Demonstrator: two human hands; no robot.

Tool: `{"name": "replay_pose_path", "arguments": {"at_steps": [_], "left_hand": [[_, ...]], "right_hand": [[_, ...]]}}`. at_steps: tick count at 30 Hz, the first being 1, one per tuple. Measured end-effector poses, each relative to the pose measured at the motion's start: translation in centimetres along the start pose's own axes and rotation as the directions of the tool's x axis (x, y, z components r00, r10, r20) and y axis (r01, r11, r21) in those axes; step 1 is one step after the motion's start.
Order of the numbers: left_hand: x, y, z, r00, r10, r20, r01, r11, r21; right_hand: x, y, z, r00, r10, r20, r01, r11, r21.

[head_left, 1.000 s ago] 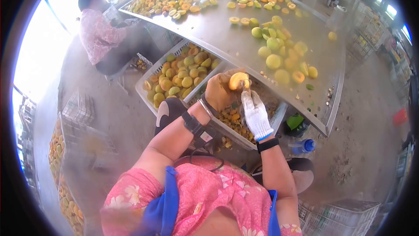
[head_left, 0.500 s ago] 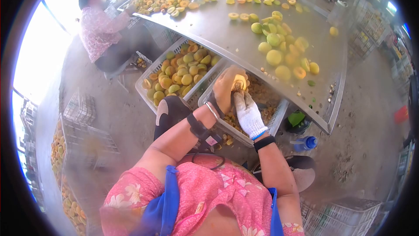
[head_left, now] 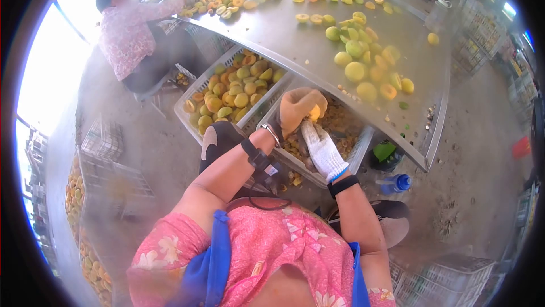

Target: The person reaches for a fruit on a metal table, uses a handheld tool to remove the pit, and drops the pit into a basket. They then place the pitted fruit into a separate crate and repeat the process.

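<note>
Above the right-hand crate point(head_left: 359, 162), which has small brownish-yellow pieces in it, my two gloved hands meet. My left hand point(head_left: 301, 108), in an orange-tan glove, is closed around a yellow fruit piece point(head_left: 314, 113). Its fingers curl over the top of the fruit. My right hand point(head_left: 322, 149), in a white glove with soiled fingertips, has its fingers together against the lower side of the fruit. Whatever may lie between those fingers is too small to make out. Beside my left hand stands a crate of fruit halves point(head_left: 237, 92).
A metal table point(head_left: 272, 46) with cut and whole fruit slants across in front. At the back left sits a person point(head_left: 128, 40) in a pink top. A blue-capped bottle point(head_left: 395, 184) stands on the floor at right. White crates point(head_left: 445, 281) are at lower right.
My left hand has turned, with its back now more over the fruit, and less of the fruit shows. The person at the left has stretched an arm toward the fruit on the table.
</note>
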State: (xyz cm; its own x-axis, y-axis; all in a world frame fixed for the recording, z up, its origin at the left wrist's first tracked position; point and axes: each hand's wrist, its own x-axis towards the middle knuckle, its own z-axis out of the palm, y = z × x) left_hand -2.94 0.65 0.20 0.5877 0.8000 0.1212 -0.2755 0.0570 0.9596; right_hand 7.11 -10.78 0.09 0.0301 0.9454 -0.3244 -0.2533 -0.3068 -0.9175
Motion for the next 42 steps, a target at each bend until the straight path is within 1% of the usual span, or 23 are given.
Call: {"name": "replay_pose_path", "arguments": {"at_steps": [2,3,6,9,11,12,13,16,17,18,20,21,24,25,28,29,31,34,37,39,40,41,42], "left_hand": [[-0.1,-0.5,-0.5,0.999,0.024,0.046,-0.031,0.985,0.167],[-0.1,-0.7,-0.7,0.997,0.010,0.071,-0.020,0.990,0.141],[-0.2,-0.8,-1.0,0.989,-0.022,0.143,0.013,0.998,0.057],[-0.5,0.2,-0.3,0.977,-0.152,0.151,0.188,0.947,-0.262],[-0.5,0.4,0.4,0.970,-0.240,-0.025,0.215,0.905,-0.366],[-0.3,0.4,0.8,0.952,-0.288,-0.108,0.219,0.882,-0.417],[-0.1,-0.3,0.8,0.952,-0.260,-0.163,0.169,0.888,-0.428],[0.9,-1.7,0.0,0.926,-0.258,-0.275,0.048,0.805,-0.592],[0.8,-1.5,-0.4,0.936,-0.265,-0.232,0.052,0.755,-0.653],[0.8,-1.5,-0.9,0.940,-0.242,-0.239,0.021,0.742,-0.670],[0.9,-1.7,-1.6,0.947,-0.197,-0.253,-0.039,0.712,-0.701],[1.1,-1.9,-1.8,0.938,-0.192,-0.287,-0.047,0.753,-0.656],[0.7,-1.6,-1.9,0.944,-0.218,-0.247,0.009,0.767,-0.641],[0.6,-1.5,-1.8,0.948,-0.221,-0.229,0.024,0.767,-0.641],[0.1,-1.4,-1.2,0.950,-0.239,-0.199,0.064,0.777,-0.627],[0.0,-1.4,-1.0,0.946,-0.252,-0.206,0.076,0.786,-0.614],[-0.1,-1.9,-0.6,0.942,-0.264,-0.208,0.090,0.794,-0.601],[-0.3,-2.8,-0.5,0.944,-0.260,-0.202,0.087,0.789,-0.609],[-0.7,-2.6,-0.1,0.945,-0.264,-0.195,0.091,0.782,-0.616],[-1.0,-2.2,0.5,0.942,-0.281,-0.184,0.116,0.787,-0.606],[-0.9,-2.3,0.5,0.952,-0.249,-0.180,0.096,0.797,-0.596],[-0.8,-2.4,0.4,0.960,-0.216,-0.175,0.075,0.807,-0.586],[-0.8,-2.6,0.4,0.968,-0.184,-0.171,0.053,0.815,-0.577]], "right_hand": [[-0.2,0.5,-0.4,0.992,0.087,0.094,-0.097,0.989,0.111],[-0.3,0.6,-0.6,0.982,0.125,0.143,-0.148,0.975,0.164],[-0.4,0.5,-0.5,0.945,0.247,0.215,-0.306,0.898,0.317],[-0.4,0.0,-0.3,0.900,0.305,0.310,-0.413,0.825,0.385],[0.0,0.5,-0.8,0.878,0.249,0.408,-0.431,0.781,0.452],[0.2,0.6,-1.1,0.865,0.214,0.454,-0.442,0.756,0.483],[0.2,0.5,-1.2,0.867,0.197,0.457,-0.431,0.756,0.492],[0.2,0.6,-1.4,0.868,0.134,0.478,-0.411,0.737,0.538],[0.2,0.7,-1.5,0.864,0.109,0.492,-0.411,0.719,0.561],[0.2,0.8,-1.5,0.859,0.084,0.504,-0.411,0.700,0.584],[0.6,0.6,-1.5,0.936,0.180,0.303,-0.315,0.810,0.494],[0.8,0.5,-1.4,0.959,0.212,0.190,-0.276,0.857,0.436],[1.2,0.9,-1.1,0.992,0.122,-0.017,-0.113,0.955,0.273],[1.4,1.0,-1.0,0.992,0.113,-0.059,-0.094,0.961,0.260],[0.9,0.2,-1.1,0.995,0.065,-0.075,-0.053,0.988,0.148],[1.4,0.8,-1.4,0.990,-0.045,-0.137,0.049,0.998,0.026],[2.8,2.3,-1.7,0.936,-0.279,-0.214,0.229,0.946,-0.230],[2.8,2.7,-1.7,0.935,-0.324,-0.146,0.284,0.928,-0.242],[2.4,2.0,-1.7,0.995,-0.076,-0.064,0.065,0.985,-0.158],[4.2,5.3,-1.9,0.951,-0.288,-0.111,0.244,0.921,-0.303],[4.8,6.5,-2.0,0.911,-0.393,-0.123,0.323,0.869,-0.375],[3.6,4.5,-1.5,0.968,-0.232,-0.099,0.206,0.953,-0.221],[2.0,2.1,-1.4,0.996,-0.071,-0.046,0.067,0.995,-0.067]]}}
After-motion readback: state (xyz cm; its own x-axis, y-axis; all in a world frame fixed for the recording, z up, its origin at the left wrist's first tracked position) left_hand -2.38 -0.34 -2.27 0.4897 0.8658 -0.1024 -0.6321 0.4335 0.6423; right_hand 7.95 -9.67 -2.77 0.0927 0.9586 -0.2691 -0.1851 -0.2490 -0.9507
